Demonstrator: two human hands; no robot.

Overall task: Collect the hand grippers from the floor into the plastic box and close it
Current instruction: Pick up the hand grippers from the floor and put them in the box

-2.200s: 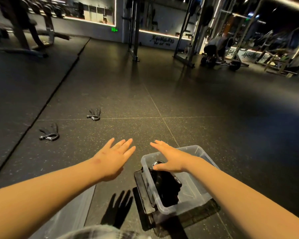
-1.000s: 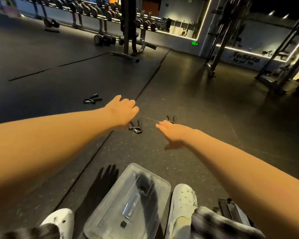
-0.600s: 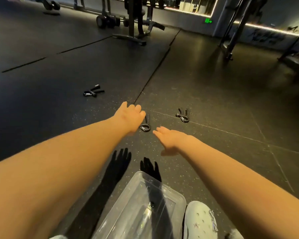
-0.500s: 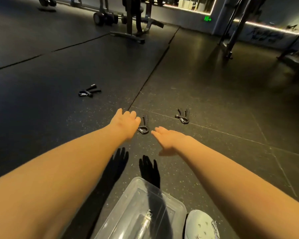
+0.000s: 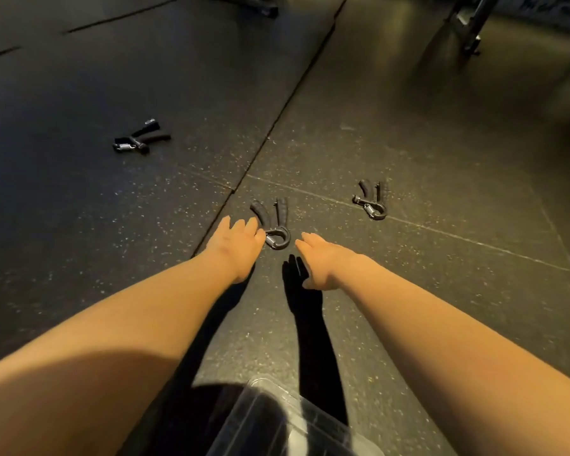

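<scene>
Three black hand grippers lie on the dark rubber floor. The nearest hand gripper lies straight ahead, its metal coil facing me. My left hand is stretched out with straight fingers, its fingertips at that gripper's left handle and coil. My right hand hovers just right of the coil, fingers straight, holding nothing. A second hand gripper lies further right. The third hand gripper lies far to the left. A clear plastic lid shows at the bottom edge; the box itself is out of view.
A floor mat seam runs diagonally from the nearest gripper toward the back. The metal feet of a gym rack stand at the upper right. Another machine base sits at the top centre.
The view has tilted down and moved closer to the floor. Both hands have reached forward to the nearest gripper, the left now at its handle; the shoe has left the frame.
</scene>
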